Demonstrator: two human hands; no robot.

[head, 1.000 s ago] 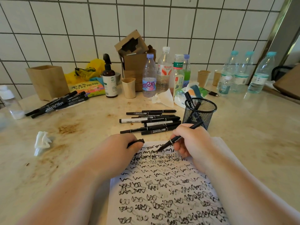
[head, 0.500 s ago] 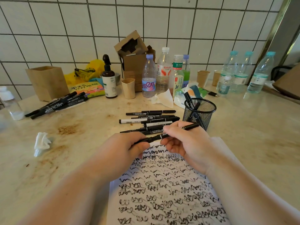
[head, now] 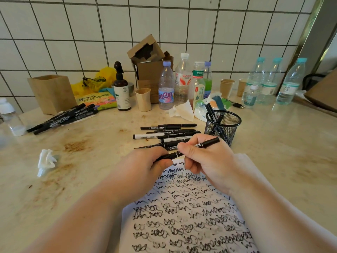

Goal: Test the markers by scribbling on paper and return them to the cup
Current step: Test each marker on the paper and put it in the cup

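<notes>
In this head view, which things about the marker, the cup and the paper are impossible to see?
- Marker tip end: the left hand covers it, so whether the cap is on is unknown.
- Mesh cup: the number of markers inside is unclear through the mesh.
- Paper: cut off by the bottom edge, partly under both arms.
- Right hand grip: middle of marker hidden.

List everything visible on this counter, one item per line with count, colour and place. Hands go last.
held marker: 1, black, between both hands above the paper
loose markers: several, black, one white-barrelled, left of the cup
far markers: several, black, by the wooden box
mesh cup: 1, black, right of centre, holding markers
paper: 1 sheet, white, full of black scribbles, near edge
wooden box: 1, tan, back left
bottles: several, clear plastic, along the wall
spray bottle: 1, brown, back
crumpled tissue: 1, white, left
left hand: grips marker's near end
right hand: pinches marker's barrel
</notes>
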